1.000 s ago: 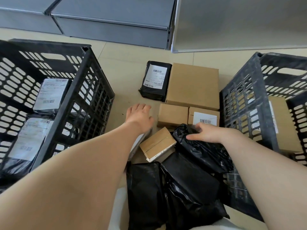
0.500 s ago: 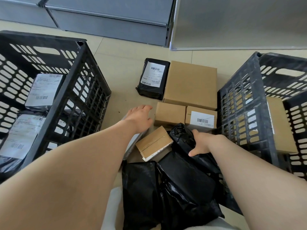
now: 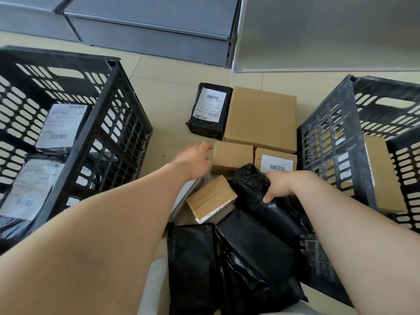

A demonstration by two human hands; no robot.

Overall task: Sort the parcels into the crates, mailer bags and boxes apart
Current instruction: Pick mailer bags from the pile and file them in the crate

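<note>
Right hand (image 3: 278,184) grips a crumpled black plastic mailer bag (image 3: 252,189) on the floor pile between the crates; thumb on its near side, fingers curled over the far side, tips hidden. Left hand (image 3: 195,159) rests on a flat grey parcel (image 3: 185,196), mostly hidden beneath the forearm; finger state indiscernible. Left black slatted crate (image 3: 109,123) holds labelled bags; right crate (image 3: 336,142) holds a brown box, partly screened.

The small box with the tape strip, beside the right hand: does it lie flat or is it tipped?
Tipped. The small taped box leans at an angle, one white-edged side raised, resting on parcels beneath it rather than flat on the floor.
</note>
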